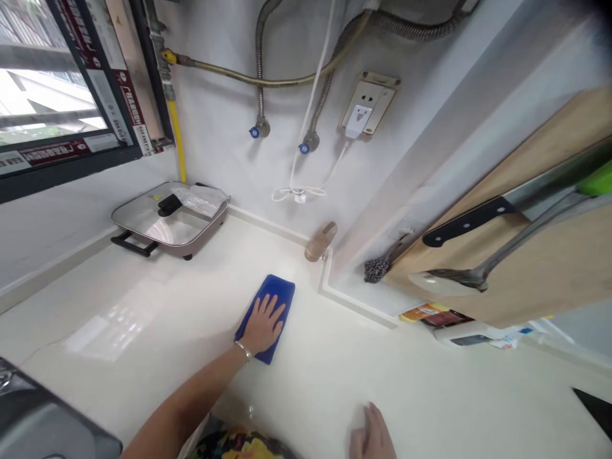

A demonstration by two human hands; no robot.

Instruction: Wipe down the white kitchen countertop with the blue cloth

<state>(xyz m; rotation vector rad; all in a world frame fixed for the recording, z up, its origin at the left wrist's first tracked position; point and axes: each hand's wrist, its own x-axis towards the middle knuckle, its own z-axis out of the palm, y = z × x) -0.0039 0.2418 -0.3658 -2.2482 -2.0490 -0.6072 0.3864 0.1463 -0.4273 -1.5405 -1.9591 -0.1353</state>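
Note:
My left hand (262,326) lies flat on a folded blue cloth (282,290), its fingers spread and a bracelet at the wrist. Beneath the cloth is the glossy white countertop (315,357). At the bottom edge, my right hand (375,437) shows only in part. Its visible fingers are stretched out over the counter and nothing shows in them.
An electric pan (167,220) with a glass lid stands in the back left corner. A small brown bottle-like object (320,241) is by the wall corner. To the right are a wooden cutting board (549,255), a knife (471,223), a ladle (482,277) and a steel scrubber (377,269).

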